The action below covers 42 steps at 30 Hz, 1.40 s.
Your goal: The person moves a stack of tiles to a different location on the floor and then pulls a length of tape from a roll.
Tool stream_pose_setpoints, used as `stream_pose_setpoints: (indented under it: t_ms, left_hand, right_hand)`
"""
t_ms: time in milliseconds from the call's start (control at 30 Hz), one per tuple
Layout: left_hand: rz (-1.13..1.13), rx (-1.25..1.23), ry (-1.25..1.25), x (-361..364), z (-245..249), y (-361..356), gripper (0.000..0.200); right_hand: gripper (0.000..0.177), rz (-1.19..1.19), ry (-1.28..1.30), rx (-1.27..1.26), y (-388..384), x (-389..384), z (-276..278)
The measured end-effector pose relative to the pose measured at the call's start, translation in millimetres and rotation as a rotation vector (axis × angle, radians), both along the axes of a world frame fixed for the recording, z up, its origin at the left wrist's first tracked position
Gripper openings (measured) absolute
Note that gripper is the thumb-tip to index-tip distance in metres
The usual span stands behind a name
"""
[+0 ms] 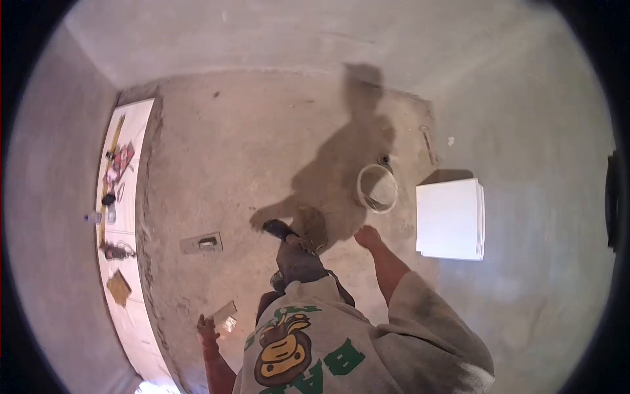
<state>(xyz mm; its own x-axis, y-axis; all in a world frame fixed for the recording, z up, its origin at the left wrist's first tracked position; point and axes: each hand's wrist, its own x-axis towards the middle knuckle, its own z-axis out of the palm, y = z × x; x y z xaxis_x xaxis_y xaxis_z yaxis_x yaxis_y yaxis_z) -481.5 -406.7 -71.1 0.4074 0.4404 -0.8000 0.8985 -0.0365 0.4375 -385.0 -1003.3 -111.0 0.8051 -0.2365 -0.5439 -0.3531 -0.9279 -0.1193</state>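
My left hand (207, 327) is low at the left with its fingers apart. Just beyond it lies a flat greyish plate (225, 311), and beside that a small bright white patch whose kind I cannot make out. I see no grip on either. My right hand (367, 237) hangs out to the right, its fingers curled in and nothing showing in them. The nearest thing to it is a whitish bucket (377, 189), slightly beyond and apart from the hand. A flat trowel (202, 243) with a handle on top lies on the floor further left.
A stack of white tiles (449, 220) stands at the right against the wall. Along the left wall a pale tiled strip (134, 220) bears a long yellow level, a power tool (118, 251), a brown sponge-like piece (119, 287) and other items. A small dark round object (384, 159) is behind the bucket.
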Motion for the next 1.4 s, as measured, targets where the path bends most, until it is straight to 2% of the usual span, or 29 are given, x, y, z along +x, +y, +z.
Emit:
stream_pose_setpoints:
  t_ms: [33,67,100,133,167,200,233,300,333,367,500,567,600,633,700,767,800,833,900,967,1000,1033,1067,1133,1200,1267,1333,1367,1400]
  left_hand:
    - [-0.077,0.032,-0.057,8.7,-0.6,2.2,0.063]
    - [-0.095,0.022,-0.081,16.3,2.2,3.8,0.063]
    - [-0.089,-0.021,-0.154,20.5,7.0,2.8,0.062]
    - [-0.083,-0.057,-0.222,18.5,5.8,-4.4,0.06]
    - [-0.1,-0.061,-0.241,16.6,6.1,-7.4,0.06]
    - [-0.117,-0.11,-0.228,12.9,3.1,-12.7,0.056]
    - [-0.138,-0.153,-0.212,7.8,-4.3,-16.2,0.052]
    - [-0.114,-0.257,-0.096,-18.5,-81.1,1.7,0.039]
    - [-0.189,-0.258,-0.05,-26.9,-83.4,-5.3,0.033]
    - [-0.261,-0.258,-0.001,-33.2,-81.9,-20.7,0.028]
    - [-0.319,-0.253,-0.041,-62.8,-61.3,-60.6,0.023]
    - [-0.598,-0.18,-0.173,-52.3,-47.5,-72.2,0.023]
    - [-0.692,-0.149,-0.225,-40.8,-42.8,-77.9,0.023]
    - [-0.712,-0.125,-0.161,-30.5,-41.5,-78.1,0.023]
    - [-0.763,-0.074,-0.021,-13.9,-49.6,-69.3,0.024]
    - [-0.811,-0.023,0.135,4.1,-55.7,-74.6,0.025]
    - [-0.828,0.001,0.22,13.0,-60.3,-86.1,0.026]
    - [-0.647,-0.051,0.185,31.0,-46.6,-106.2,0.026]
    - [-0.447,0.059,0.229,82.5,-47.7,-145.9,0.026]
    - [-0.407,0.066,0.148,130.1,-39.3,-200.0,0.025]
    - [-0.373,0.058,0.063,160.1,-35.6,-229.8,0.026]
    - [-0.402,0.095,0.085,187.7,-21.2,-264.4,0.026]
    - [-0.569,0.116,0.084,211.7,2.3,-305.4,0.028]
    - [-0.808,0.075,0.035,260.8,10.0,-392.2,0.036]
    - [-0.89,0.078,0.096,294.5,38.1,-453.3,0.041]
    - [-0.866,-0.168,0.125,341.6,31.8,-534.5,0.046]
    - [-0.817,-0.075,0.189,360.6,-10.9,-547.9,0.047]
    - [-0.772,0.002,0.216,369.5,-34.3,-552.0,0.048]
    - [-0.806,0.056,0.272,374.3,-53.9,-548.2,0.045]
  right_hand:
    - [0.035,0.164,0.065,-0.015,-6.8,-42.0,-7.3]
    - [0.037,-0.207,0.094,0.039,-1.3,-83.4,-15.3]
    - [0.039,-0.001,-0.026,-0.063,-3.8,-131.6,-38.3]
    - [0.042,-0.446,0.373,0.201,11.4,-136.8,7.9]
    - [0.041,-0.309,0.384,0.165,11.4,-168.7,-6.6]
    - [0.04,-0.483,0.482,0.261,20.3,-180.4,16.0]
    - [0.04,-0.5,0.463,0.275,19.1,-194.8,14.2]
    - [0.039,-0.532,0.42,0.302,13.7,-222.0,16.0]
    - [0.037,-0.683,0.383,0.308,15.9,-220.9,38.4]
    - [0.037,-0.699,0.372,0.313,12.2,-216.8,42.3]
    - [0.035,-0.474,0.235,0.254,-14.7,-219.3,27.6]
    - [0.035,-0.175,0.01,0.179,-28.0,-203.6,18.9]
    - [0.032,-0.514,0.082,0.303,-37.3,-194.4,14.7]
    - [0.032,-0.524,0.073,0.311,-45.5,-184.2,14.0]
    - [0.031,-0.757,-0.166,0.359,-64.3,-168.4,6.9]
    - [0.033,-0.726,-0.152,0.403,-98.6,-155.6,-1.1]
    - [0.029,-0.847,-0.142,0.439,-117.2,-150.2,-1.7]
    - [0.025,-0.965,-0.129,0.475,-138.6,-142.6,-3.4]
    - [0.026,-1.012,-0.137,0.523,-192.5,-127.5,-23.8]
    - [0.035,-0.917,-0.142,0.242,-253.8,-95.9,-49.8]
    - [0.035,-0.938,-0.141,0.263,-294.0,-73.3,-83.3]
    - [0.034,-0.791,-0.157,0.109,-329.3,-64.7,-135.7]
    - [0.033,-0.642,-0.144,-0.032,-344.2,-67.8,-176.1]
    - [0.032,-0.742,-0.21,0.026,-379.7,-24.3,-207.3]
    - [0.035,-0.416,-0.028,-0.013,-410.3,36.6,-219.3]
    - [0.025,-0.902,-0.236,-0.02,-430.8,88.7,-266.3]
    - [0.031,-0.886,-0.248,0.027,-451.4,142.9,-270.4]
    - [0.034,-0.788,-0.197,0.01,-467.2,139.1,-334.5]
    - [0.038,-0.819,-0.165,0.015,-477.7,145.7,-361.4]
